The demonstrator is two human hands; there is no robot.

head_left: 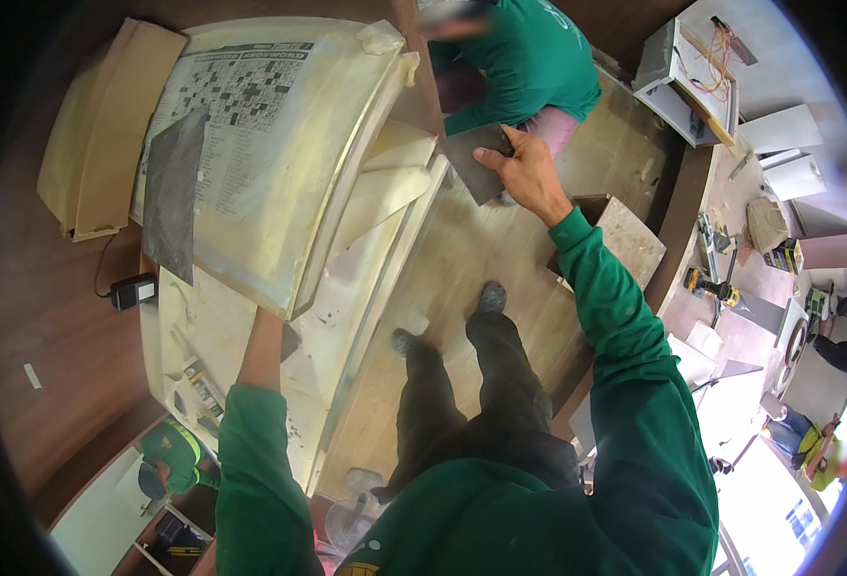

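While the person stood on the curved wooden platform (462, 240), a large pale board (279, 163) covered with a printed newspaper sheet (236, 106) filled the upper left, a dark grey slab (172, 192) lying across it. Beyond it, a co-worker in a green top (524, 58) crouched close to the raised hand. A yellow cordless drill (710, 285) lay well apart at the right. The left hand was hidden beneath the board's edge, so I cannot tell how its fingers were set; only the forearm showed. The right hand (524, 173) reached forward, arm extended, its fingers pinching the corner of a small grey tile (471, 158) held out near the co-worker.
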